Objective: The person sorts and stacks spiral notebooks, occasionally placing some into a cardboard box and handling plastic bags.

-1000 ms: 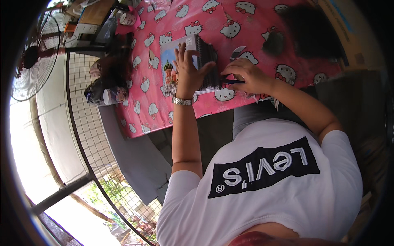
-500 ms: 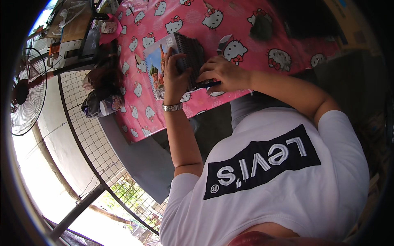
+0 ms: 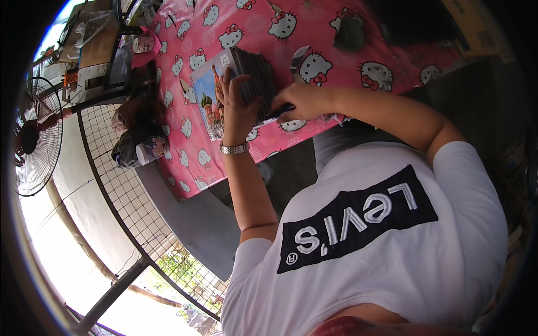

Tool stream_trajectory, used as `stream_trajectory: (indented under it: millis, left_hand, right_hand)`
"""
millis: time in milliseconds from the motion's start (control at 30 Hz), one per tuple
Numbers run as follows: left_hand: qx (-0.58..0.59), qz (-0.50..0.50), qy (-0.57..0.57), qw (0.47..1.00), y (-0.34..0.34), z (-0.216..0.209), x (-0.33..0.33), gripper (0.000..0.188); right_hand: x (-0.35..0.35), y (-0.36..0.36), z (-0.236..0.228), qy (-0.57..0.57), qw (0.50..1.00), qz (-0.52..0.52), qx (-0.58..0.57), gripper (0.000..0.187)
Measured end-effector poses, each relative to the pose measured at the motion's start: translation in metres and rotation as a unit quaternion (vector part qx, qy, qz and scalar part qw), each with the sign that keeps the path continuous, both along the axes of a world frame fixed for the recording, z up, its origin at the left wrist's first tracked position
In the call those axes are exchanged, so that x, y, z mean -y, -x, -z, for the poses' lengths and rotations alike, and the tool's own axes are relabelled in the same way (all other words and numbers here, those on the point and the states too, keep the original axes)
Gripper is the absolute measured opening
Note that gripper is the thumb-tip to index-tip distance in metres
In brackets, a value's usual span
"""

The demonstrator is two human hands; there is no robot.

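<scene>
Large white letters, upside down in the view, stood on a black patch [image 3: 358, 218] across the chest of the white shirt [image 3: 370, 269], clear enough to read, with a tiny circled mark at their left end. The notebook [image 3: 210, 92] bore small print near its cover's top corner and along its bottom edge, both too small to make out.

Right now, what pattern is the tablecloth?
Pink tablecloth with white cartoon cat faces and red bows; head view shows it.

Left fingers [image 3: 226, 85] spread — right fingers [image 3: 286, 96] curl inward.
</scene>
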State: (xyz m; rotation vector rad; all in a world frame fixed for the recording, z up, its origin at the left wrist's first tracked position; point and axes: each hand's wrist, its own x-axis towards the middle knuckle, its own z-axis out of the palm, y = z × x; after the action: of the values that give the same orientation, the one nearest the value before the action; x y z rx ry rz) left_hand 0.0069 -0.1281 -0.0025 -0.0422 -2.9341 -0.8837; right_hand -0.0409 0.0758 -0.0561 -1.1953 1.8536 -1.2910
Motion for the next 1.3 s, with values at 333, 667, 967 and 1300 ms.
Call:
stream_trajectory:
  millis: [333,667,967,1300]
  left_hand:
    - [0.012,0.017,0.045,0.999,0.001,0.002,0.000,0.053]
    - [-0.007,0.020,0.135,0.991,0.001,0.000,-0.008,0.062]
    - [0.032,0.036,0.147,0.988,0.005,-0.006,-0.009,0.065]
    - [0.026,0.042,0.124,0.991,0.006,-0.005,-0.008,0.057]
  right_hand:
    - [0.001,0.001,0.018,0.047,0.976,0.029,-0.210,0.045]
    - [0.007,0.008,0.034,0.068,0.995,0.003,-0.069,0.040]
    - [0.001,-0.003,0.030,0.092,0.973,0.057,-0.203,0.048]
    - [0.009,0.008,0.042,0.112,0.981,0.066,-0.146,0.039]
